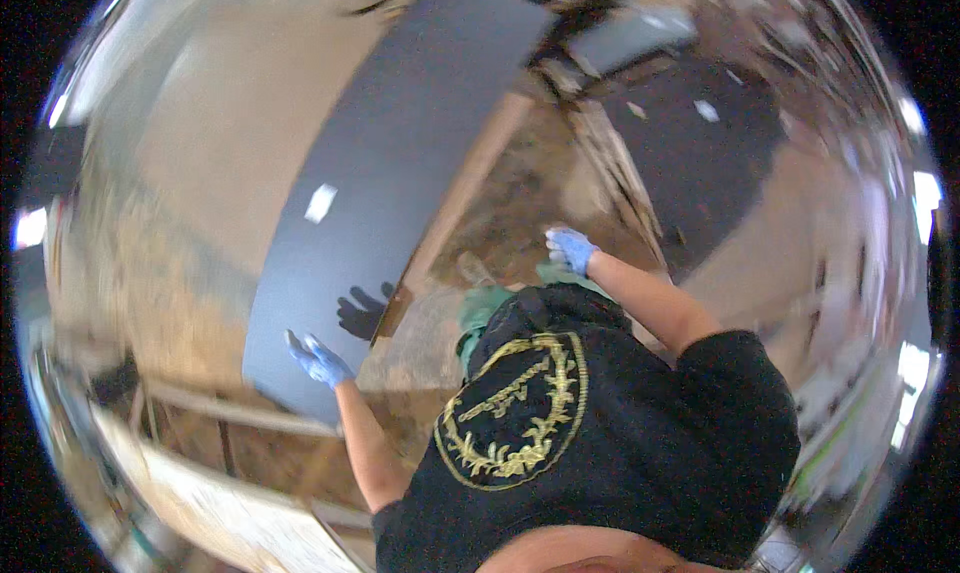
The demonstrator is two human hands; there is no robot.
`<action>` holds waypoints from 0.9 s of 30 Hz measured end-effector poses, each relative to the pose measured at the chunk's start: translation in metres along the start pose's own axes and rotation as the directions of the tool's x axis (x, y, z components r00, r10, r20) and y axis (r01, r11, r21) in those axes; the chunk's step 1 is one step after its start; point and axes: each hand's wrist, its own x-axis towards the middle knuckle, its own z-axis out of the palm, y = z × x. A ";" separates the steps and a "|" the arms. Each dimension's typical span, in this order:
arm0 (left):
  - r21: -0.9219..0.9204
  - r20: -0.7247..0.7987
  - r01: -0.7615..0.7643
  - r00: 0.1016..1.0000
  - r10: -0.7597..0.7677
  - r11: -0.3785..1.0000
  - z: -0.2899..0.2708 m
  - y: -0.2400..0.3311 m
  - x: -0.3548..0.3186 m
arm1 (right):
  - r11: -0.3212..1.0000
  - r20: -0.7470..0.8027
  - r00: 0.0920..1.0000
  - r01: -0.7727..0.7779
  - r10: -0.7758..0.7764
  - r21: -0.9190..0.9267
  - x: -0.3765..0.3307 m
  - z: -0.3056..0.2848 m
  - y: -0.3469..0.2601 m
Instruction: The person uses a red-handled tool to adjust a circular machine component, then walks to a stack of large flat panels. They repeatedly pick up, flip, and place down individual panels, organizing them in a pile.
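grey and long, the board (375, 188) slants from the top of the view down to the left hand (318, 361). a white patch (320, 203) is on it. the left hand is over its near end, fingers spread, with nothing in its grip. a dark shadow (360, 313) of a hand falls on the board. the right hand (572, 250) is well apart from it, near the green pants (485, 308), fingers a bit bent; it is blurry, so i cannot tell if it holds a thing. a dark board (690, 163) lies off to the right.
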 end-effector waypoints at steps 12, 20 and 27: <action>-0.122 0.980 -0.114 0.144 0.138 0.986 0.317 0.203 -0.248 | 0.846 -0.746 0.642 0.290 0.175 0.448 0.013 -0.324 0.078; -0.038 0.992 -0.694 0.060 0.111 0.719 0.552 0.371 -0.330 | 0.688 -0.693 0.712 0.446 0.113 0.572 0.061 -0.430 -0.010; -0.030 0.993 -0.837 0.037 0.111 0.547 0.690 0.433 -0.427 | 0.648 -0.559 0.813 0.338 0.165 0.683 0.083 -0.493 -0.001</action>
